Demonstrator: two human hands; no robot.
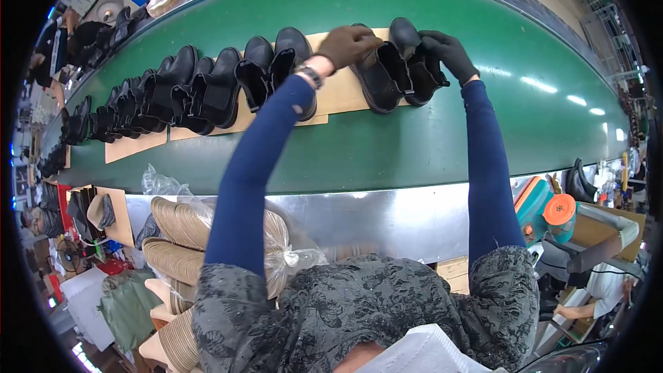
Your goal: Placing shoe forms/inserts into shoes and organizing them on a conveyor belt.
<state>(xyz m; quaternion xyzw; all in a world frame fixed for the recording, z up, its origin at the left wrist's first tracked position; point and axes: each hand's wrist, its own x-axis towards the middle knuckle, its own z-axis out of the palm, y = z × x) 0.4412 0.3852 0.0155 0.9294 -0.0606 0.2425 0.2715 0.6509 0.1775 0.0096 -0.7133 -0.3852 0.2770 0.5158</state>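
Note:
Two black ankle boots stand side by side in front of me on a tan cardboard sheet [338, 90], toes pointing away. My left hand [349, 47], in a brown glove, reaches over the front of the left boot [380, 86], its fingers bent against it and partly blurred. On the other side, my right hand [450, 54] wears a dark glove and has its fingers closed at the upper of the right boot [405, 36]. Left of my left wrist stands another black pair, including a boot [293, 43] partly covered by my forearm.
A long row of black boots [166, 90] runs leftward along the green work surface [428, 145]. Bagged stacks of tan insole-shaped sheets [176, 255] lie below its near edge. A teal tape dispenser with an orange wheel [559, 209] sits at the right. Other people work at far left and lower right.

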